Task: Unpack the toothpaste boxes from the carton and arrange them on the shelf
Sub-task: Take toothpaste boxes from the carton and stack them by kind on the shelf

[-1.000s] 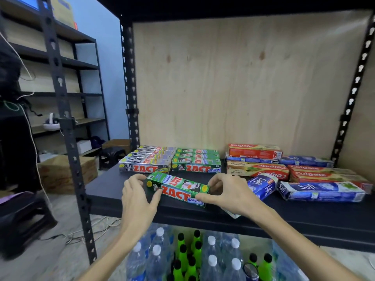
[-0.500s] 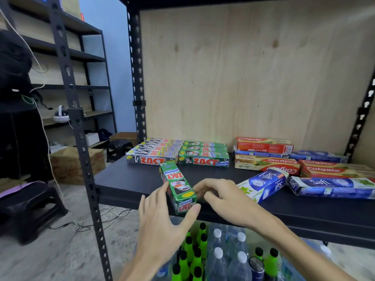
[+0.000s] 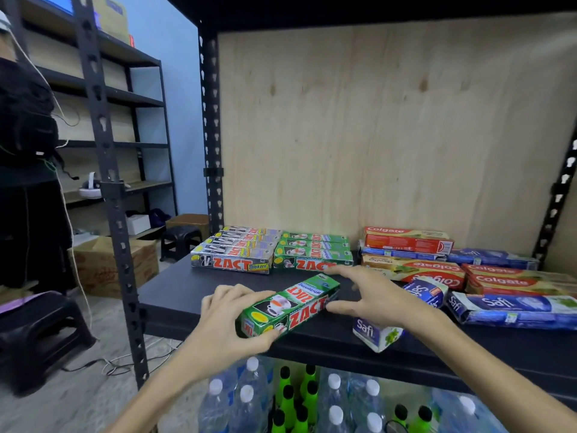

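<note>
A green Zact toothpaste box lies slanted near the front of the black shelf. My left hand grips its near end, fingers behind it and thumb under the front. My right hand is at its far end, thumb touching the box and fingers spread above it. Behind stand stacks of silver Zact boxes and green Zact boxes. Under my right wrist a blue Safi box juts over the shelf's front edge.
Red Colgate boxes and blue Safi boxes fill the shelf's right side. Water bottles and green bottles stand on the level below. A black upright post rises at left, with a cardboard carton and a stool beyond.
The green box has been turned from pointing away from me to a slanted, nearly sideways lie. My left hand now grips its near end; my right hand has opened at the far end.
</note>
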A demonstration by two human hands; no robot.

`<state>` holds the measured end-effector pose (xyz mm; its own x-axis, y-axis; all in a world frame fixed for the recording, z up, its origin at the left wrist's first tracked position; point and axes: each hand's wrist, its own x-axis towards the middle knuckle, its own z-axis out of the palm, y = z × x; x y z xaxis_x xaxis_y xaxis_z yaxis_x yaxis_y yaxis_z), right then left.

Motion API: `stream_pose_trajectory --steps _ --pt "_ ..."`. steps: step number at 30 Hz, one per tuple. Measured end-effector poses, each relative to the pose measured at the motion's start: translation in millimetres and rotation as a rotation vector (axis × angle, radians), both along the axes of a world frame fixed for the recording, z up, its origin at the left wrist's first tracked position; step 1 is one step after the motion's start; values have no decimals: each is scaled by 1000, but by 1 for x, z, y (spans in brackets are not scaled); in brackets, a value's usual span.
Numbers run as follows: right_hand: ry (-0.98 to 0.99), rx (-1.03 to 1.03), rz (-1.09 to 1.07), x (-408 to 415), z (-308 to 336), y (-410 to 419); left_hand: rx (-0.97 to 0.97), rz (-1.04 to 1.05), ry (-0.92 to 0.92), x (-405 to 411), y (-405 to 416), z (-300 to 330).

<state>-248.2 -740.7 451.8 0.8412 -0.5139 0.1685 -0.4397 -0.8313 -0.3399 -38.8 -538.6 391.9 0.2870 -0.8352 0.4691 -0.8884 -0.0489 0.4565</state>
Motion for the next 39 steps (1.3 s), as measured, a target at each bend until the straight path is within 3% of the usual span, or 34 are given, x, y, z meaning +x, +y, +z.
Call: stream_pose_trajectory --steps 2,7,10,15,23,39 --pt "-8 62 -29 -3 3 -13 47 -30 14 16 -16 9" --pt "-65 -28 -108 -4 6 -44 141 6 -110 42 -61 22" --pt "-108 -21 -124 0 5 -62 108 -32 -301 53 -86 22" --pt "-175 -70 -128 10 -6 -85 69 11 -397 70 -116 20" --pt "-200 -65 -87 22 -16 -104 61 74 -414 81 -133 14" --pt "-297 -82 -131 22 -27 -108 108 87 -249 84 -137 14"
